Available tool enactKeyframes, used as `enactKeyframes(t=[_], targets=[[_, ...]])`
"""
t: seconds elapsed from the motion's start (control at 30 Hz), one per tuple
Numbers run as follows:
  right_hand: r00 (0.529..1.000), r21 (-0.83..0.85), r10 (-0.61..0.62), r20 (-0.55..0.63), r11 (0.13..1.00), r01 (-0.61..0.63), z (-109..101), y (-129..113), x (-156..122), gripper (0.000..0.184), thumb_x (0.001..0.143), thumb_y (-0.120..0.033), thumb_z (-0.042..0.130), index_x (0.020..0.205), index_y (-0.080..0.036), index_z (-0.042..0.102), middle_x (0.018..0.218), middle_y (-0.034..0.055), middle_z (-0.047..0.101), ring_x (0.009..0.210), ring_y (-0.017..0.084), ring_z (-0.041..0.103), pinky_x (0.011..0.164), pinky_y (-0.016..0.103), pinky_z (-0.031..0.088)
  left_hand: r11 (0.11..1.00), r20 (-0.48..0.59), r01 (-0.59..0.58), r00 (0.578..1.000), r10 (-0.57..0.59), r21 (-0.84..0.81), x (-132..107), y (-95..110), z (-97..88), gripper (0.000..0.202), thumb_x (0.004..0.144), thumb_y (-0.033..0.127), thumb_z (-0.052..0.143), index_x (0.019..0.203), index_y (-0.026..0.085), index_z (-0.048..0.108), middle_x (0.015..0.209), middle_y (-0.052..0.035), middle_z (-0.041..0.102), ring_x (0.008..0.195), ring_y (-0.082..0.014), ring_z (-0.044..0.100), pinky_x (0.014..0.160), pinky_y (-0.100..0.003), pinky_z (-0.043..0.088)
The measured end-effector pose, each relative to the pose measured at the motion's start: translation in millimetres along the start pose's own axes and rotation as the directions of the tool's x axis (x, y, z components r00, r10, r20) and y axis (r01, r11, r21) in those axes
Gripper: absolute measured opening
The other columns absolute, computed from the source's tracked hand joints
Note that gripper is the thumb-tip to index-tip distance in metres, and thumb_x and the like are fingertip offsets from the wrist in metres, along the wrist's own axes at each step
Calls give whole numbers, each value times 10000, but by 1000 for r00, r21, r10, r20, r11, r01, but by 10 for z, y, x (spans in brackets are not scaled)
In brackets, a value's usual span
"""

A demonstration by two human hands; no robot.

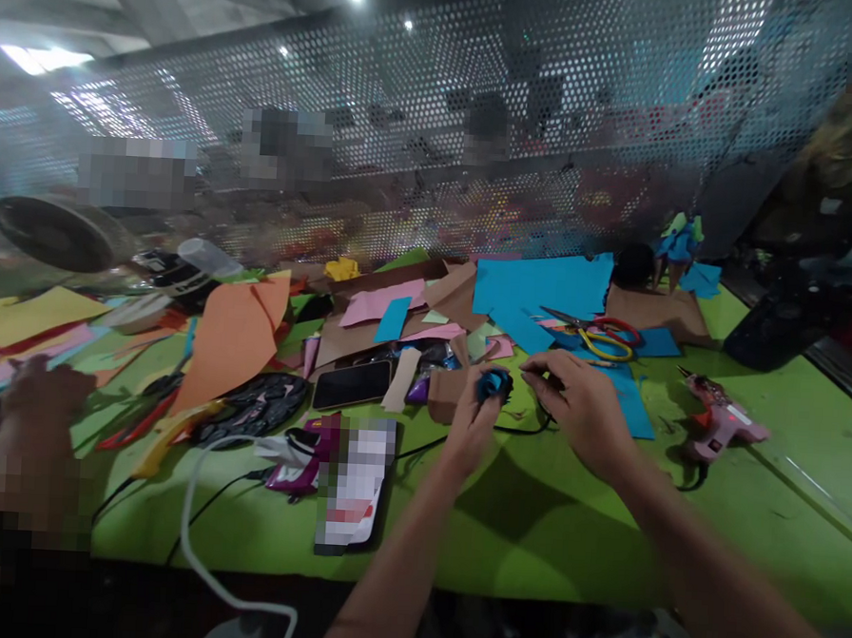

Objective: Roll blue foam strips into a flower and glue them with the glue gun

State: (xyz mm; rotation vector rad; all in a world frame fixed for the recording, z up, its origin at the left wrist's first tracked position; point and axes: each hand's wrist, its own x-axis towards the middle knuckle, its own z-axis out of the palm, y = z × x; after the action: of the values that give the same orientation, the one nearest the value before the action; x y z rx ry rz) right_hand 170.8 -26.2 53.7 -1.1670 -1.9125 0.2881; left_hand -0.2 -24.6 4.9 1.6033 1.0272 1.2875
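In the middle of the green table, my left hand (472,417) is closed around a small curled piece of blue paper (492,385) with dark edges. My right hand (580,403) hovers just to its right, thumb and fingertips pinched together. Whether anything sits in that pinch is too small to make out. Beyond the right hand lie scissors (603,338) with red and yellow handles, resting on cut blue paper. A large blue sheet (542,285) is behind them. Farther right, a pink glue gun (724,428) rests on the table, with a clear stick (827,502) behind it.
A dark phone (352,386), a lit phone (356,487) and a purple power strip (297,460) with cables lie left of my hands. Orange paper (232,337) and scraps spread beyond. A co-worker's hand (46,409) is far left. A dark container (772,323) stands right.
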Motion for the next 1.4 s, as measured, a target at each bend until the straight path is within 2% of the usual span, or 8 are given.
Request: enactKeyframes(t=[0.2,0.33,0.5,0.63,0.73,0.87,1.0,1.4], targets=[[995,184,82,62,979,-92,50,-4,-13,135,931,-305,564,871,-200,623,796,20,675,696,156,599,629,245,409,980,-25,-122,992,127,155,-5,10,-15,237,917,275,460,1146,230,498,1097,-57,554,991,-183,538,894,-320,443],[982,241,144,126,955,-171,72,-26,-15,189,920,-360,571,830,-197,606,727,8,650,644,149,571,580,243,383,898,9,-240,967,255,368,-28,28,-17,342,859,158,460,1194,227,488,1116,-77,555,1054,-210,531,935,-352,427],[985,208,146,94,965,-163,85,-27,-17,115,886,-285,606,827,-190,634,760,18,682,673,158,597,613,253,400,790,89,-369,923,375,490,-42,62,-22,373,854,173,462,1225,213,464,1136,-94,571,1077,-233,529,961,-394,415],[994,86,93,55,992,-97,111,0,-42,113,901,-250,576,876,-184,664,834,50,718,730,183,631,649,272,415,760,126,-392,914,386,518,-33,71,-18,341,886,223,451,1227,211,447,1139,-100,581,1083,-244,542,954,-410,415],[999,-84,-28,21,996,30,121,16,-66,166,945,-254,520,909,-174,661,894,86,718,793,208,639,673,288,409,756,131,-395,913,386,521,-20,69,-19,302,913,274,449,1207,206,456,1121,-105,582,1070,-250,539,934,-406,420],[978,-271,-208,32,940,208,92,10,-70,171,964,-203,491,915,-169,651,861,82,700,770,210,623,666,298,375,763,152,-421,903,401,491,-12,77,-26,282,934,331,436,1185,205,467,1094,-98,580,1035,-245,528,921,-397,416],[952,-362,-298,64,882,300,57,-7,-51,168,962,-160,481,903,-162,638,837,81,682,741,209,595,642,308,336,762,177,-436,898,403,479,-18,92,-32,281,937,337,433,1184,205,457,1075,-92,569,997,-238,516,897,-388,416],[974,-261,-174,144,943,207,35,11,-35,171,970,-205,478,868,-172,611,852,74,664,757,197,576,635,294,317,817,187,-350,937,296,459,-30,56,-46,257,888,255,466,1140,207,471,1038,-82,576,995,-238,541,878,-377,445]])
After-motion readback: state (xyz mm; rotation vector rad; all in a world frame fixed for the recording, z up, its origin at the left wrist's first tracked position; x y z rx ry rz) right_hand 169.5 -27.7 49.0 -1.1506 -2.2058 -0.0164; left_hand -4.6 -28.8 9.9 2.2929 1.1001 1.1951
